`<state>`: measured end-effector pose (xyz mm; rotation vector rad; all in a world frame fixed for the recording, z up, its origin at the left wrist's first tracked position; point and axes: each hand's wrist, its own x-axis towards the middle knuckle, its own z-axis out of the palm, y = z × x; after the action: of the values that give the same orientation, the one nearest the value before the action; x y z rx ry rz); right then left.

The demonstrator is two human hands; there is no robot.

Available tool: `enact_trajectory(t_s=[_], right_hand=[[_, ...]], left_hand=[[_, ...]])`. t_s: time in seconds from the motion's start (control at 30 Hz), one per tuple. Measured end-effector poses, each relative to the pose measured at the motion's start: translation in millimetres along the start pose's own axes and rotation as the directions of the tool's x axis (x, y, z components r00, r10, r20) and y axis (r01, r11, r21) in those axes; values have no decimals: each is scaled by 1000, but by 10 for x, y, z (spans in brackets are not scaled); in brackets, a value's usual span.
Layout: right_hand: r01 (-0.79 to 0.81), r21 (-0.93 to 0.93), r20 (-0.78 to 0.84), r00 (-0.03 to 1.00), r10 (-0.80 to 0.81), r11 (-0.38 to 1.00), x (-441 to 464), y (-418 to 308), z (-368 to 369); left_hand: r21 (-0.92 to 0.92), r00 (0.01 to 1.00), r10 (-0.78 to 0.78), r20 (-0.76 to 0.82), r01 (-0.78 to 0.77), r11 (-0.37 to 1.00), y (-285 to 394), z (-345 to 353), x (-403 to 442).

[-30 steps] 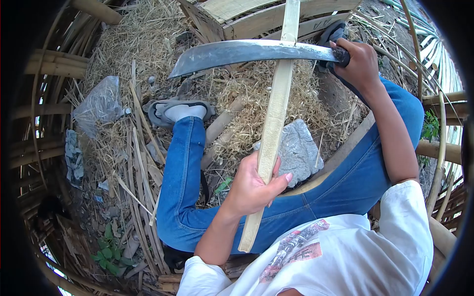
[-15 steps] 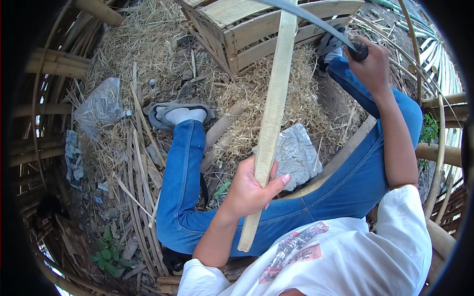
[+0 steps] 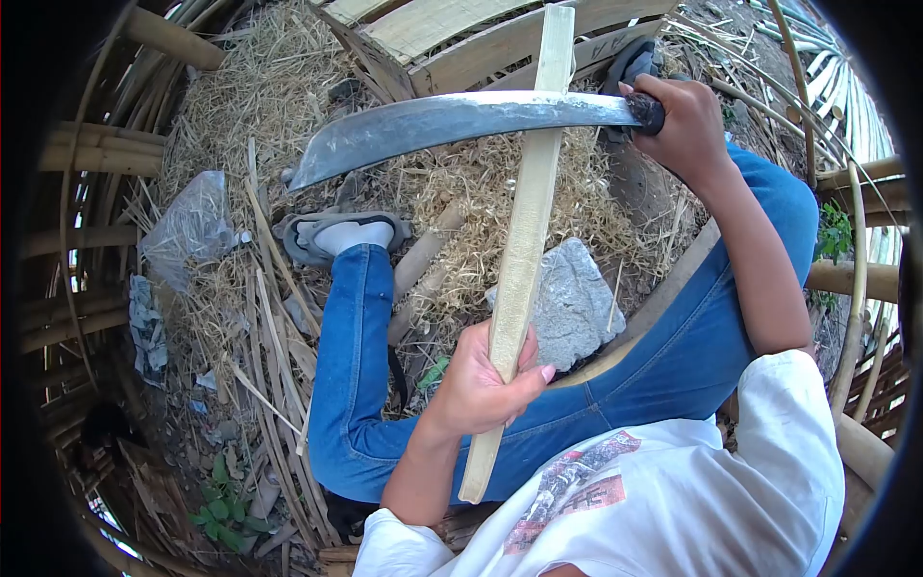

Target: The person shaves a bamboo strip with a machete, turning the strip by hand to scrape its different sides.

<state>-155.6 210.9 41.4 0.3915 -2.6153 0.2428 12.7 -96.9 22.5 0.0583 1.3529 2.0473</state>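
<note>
My left hand [image 3: 488, 383] is wrapped round the lower part of a long pale bamboo strip [image 3: 527, 216], which slants up and away from my lap. In my right hand [image 3: 685, 127] is the dark handle of a machete [image 3: 433, 123]. Its broad curved blade points left and lies across the upper part of the strip, over it in view; whether steel and bamboo touch I cannot tell. Behind the strip, between my legs, sits a rough grey stone [image 3: 577, 303].
A slatted wooden crate [image 3: 500, 48] stands at the far side. Shavings [image 3: 461, 178] cover the ground before it. A clear plastic bag [image 3: 197, 226] and several long thin strips [image 3: 274, 385] lie to the left. Bamboo poles [image 3: 860, 279] border the right side.
The machete has swung downward, its blade dropping from above the strip's top end to lie across the strip. My right hand has shifted slightly left; my left hand keeps its grip.
</note>
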Motion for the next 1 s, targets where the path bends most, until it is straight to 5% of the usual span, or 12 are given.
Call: enact_trajectory(t_s=[0.37,0.47,0.77,1.0], right_hand=[[-248,-183,-324,929,180,951,176,905,-228],[-260,-28,-347,908,234,965,148,804,-224],[14,175,-61,998,-3,985,-36,-46,-21],[105,362,252,945,-206,926,-305,-723,42]], left_hand=[[-18,999,-42,-9,42,999,45,-26,-7],[-73,999,-45,-1,45,996,84,-44,-5],[-206,999,-9,33,16,978,-5,-65,83],[-214,999,44,5,-42,976,-95,-72,127]])
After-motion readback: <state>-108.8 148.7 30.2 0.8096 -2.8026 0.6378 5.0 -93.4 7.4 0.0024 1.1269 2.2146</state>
